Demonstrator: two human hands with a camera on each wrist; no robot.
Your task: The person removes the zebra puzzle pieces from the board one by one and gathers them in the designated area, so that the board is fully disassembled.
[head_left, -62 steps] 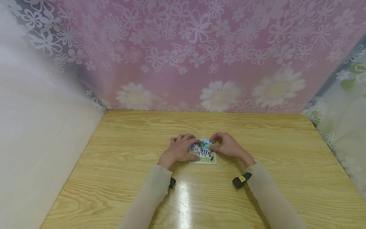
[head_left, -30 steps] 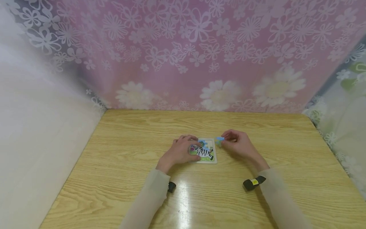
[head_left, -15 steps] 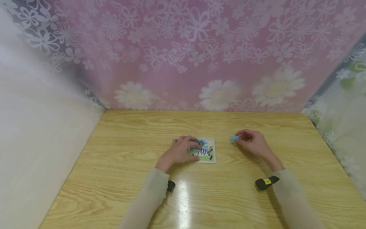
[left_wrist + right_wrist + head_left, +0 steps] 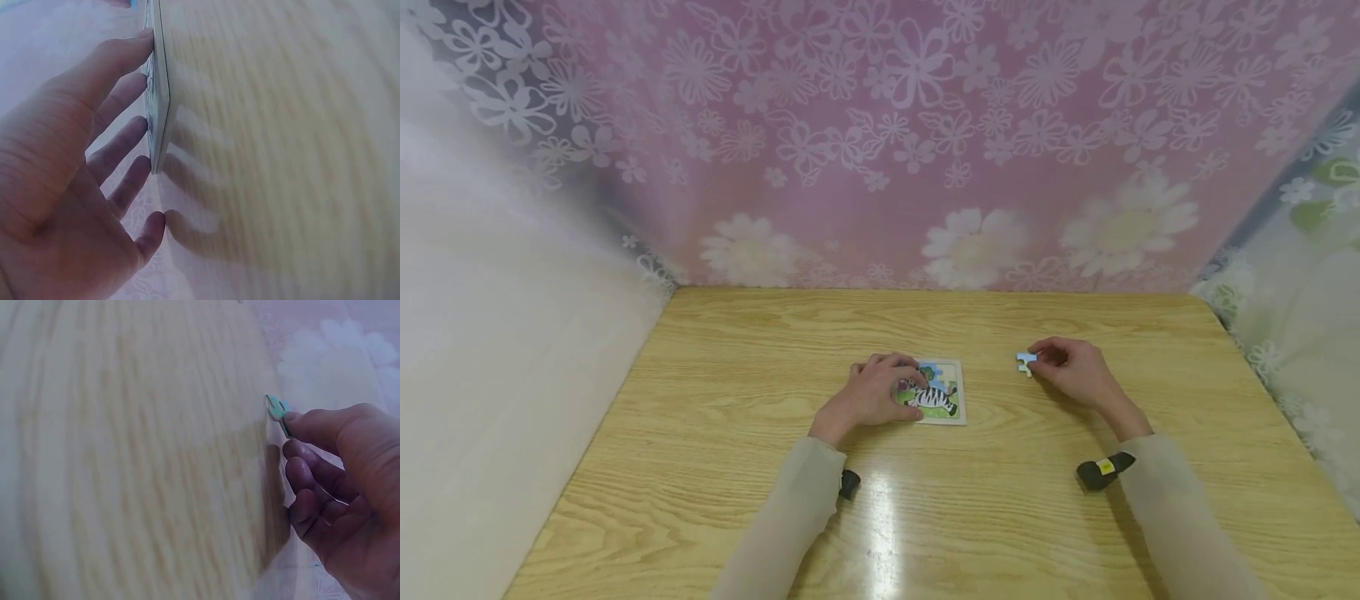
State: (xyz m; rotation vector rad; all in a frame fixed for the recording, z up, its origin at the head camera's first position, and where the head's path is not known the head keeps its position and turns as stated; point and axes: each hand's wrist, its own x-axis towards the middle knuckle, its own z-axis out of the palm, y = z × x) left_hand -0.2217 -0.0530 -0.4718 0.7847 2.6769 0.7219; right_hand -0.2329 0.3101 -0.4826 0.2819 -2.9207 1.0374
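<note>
R hand (image 4: 1075, 372) pinches small pale-blue jigsaw piece (image 4: 1024, 362), well right of square white-rimmed zebra puzzle board (image 4: 962, 400) — may drop if thumb eases; L hand (image 4: 871, 392), fingers spread wide on board, could skew it w/ uneven pressure

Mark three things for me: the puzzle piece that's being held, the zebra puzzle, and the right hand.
Puzzle piece (image 4: 1028, 360): head view, on its light blue upper part.
Zebra puzzle (image 4: 935, 399): head view, on the zebra's striped body.
Right hand (image 4: 1075, 372): head view, on its back.
</note>
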